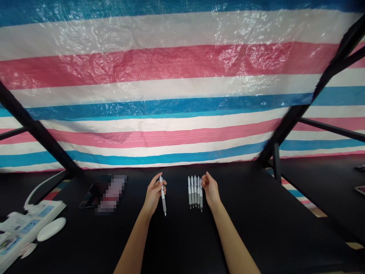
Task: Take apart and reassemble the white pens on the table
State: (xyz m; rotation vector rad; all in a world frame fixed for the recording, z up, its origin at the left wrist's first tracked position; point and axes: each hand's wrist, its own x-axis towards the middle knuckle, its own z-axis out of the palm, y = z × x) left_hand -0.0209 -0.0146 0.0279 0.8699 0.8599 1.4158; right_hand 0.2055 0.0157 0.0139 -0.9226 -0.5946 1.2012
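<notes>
My left hand point(154, 193) is closed round the upper part of a white pen point(162, 194) with a grey grip, its tip pointing down toward me. To the right, a row of several matching white-and-grey pens point(195, 192) lies side by side on the black table point(182, 236), tips toward me. My right hand point(210, 189) is at the right end of that row, its fingers curled and close to the last pen. Whether those fingertips touch or pinch anything is hidden.
On the left lie a dark tablet-like device point(94, 195) partly blurred out, a white power strip point(37, 219) with plugs and a cable, and a white oval object point(51, 229). Black frame bars point(285, 129) stand at both sides, before a striped plastic sheet point(171, 91).
</notes>
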